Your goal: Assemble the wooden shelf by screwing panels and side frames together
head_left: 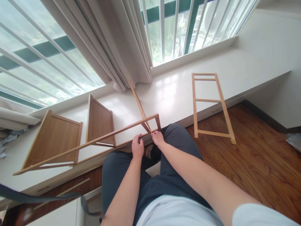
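I see the white surface beyond my fingers, a ladder-like side frame lying well right of them. The wooden shelf frame stretches leftward from my fingers; left hand and right hand both pinch its near rail.
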Available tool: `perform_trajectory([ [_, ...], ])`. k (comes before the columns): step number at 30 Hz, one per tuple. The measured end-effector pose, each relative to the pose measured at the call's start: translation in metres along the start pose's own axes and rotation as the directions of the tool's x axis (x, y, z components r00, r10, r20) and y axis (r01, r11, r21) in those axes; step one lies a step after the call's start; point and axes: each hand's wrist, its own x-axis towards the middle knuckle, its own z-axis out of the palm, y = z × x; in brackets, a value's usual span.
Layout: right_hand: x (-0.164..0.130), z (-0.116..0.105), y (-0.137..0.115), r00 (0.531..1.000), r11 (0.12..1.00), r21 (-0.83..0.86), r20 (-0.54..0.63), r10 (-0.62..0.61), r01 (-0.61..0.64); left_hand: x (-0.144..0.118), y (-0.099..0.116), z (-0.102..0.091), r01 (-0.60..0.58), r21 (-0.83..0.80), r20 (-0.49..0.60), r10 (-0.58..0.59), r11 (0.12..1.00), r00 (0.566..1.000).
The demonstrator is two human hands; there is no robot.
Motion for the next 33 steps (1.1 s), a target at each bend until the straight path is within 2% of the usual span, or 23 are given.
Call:
perform_trajectory([
  [4, -0.002, -0.001, -0.001, 1.000, 1.000, -0.001, -0.012, 0.009, -0.009, 0.005, 0.025, 0.000, -0.100, 0.085, 0.034, 0.097, 0.991, 0.995],
  [8, -0.001, -0.002, -0.002, 1.000, 1.000, -0.009, -0.014, 0.016, -0.016, 0.014, 0.041, 0.007, -0.187, 0.119, -0.005, 0.189, 0.975, 0.982],
  [10, 0.000, -0.002, -0.002, 1.000, 1.000, -0.013, -0.008, 0.019, -0.019, 0.019, 0.041, 0.011, -0.188, 0.138, 0.007, 0.189, 0.972, 0.982],
  [15, 0.002, -0.001, 0.000, 0.999, 0.999, -0.002, -0.014, 0.045, -0.045, 0.030, 0.029, 0.015, -0.190, 0.167, 0.117, 0.172, 0.967, 0.978],
  [23, 0.001, -0.001, 0.000, 0.999, 0.999, 0.012, -0.016, 0.040, -0.040, 0.032, 0.018, 0.019, -0.185, 0.170, 0.203, 0.150, 0.968, 0.968],
  [26, 0.002, -0.001, 0.000, 0.999, 0.999, 0.011, -0.019, 0.032, -0.032, 0.030, 0.016, 0.020, -0.208, 0.158, 0.178, 0.179, 0.965, 0.968],
  [33, 0.002, -0.001, 0.002, 0.999, 0.995, 0.084, 0.012, 0.053, -0.054, 0.019, 0.021, 0.012, -0.161, 0.087, 0.013, 0.161, 0.983, 0.987],
])
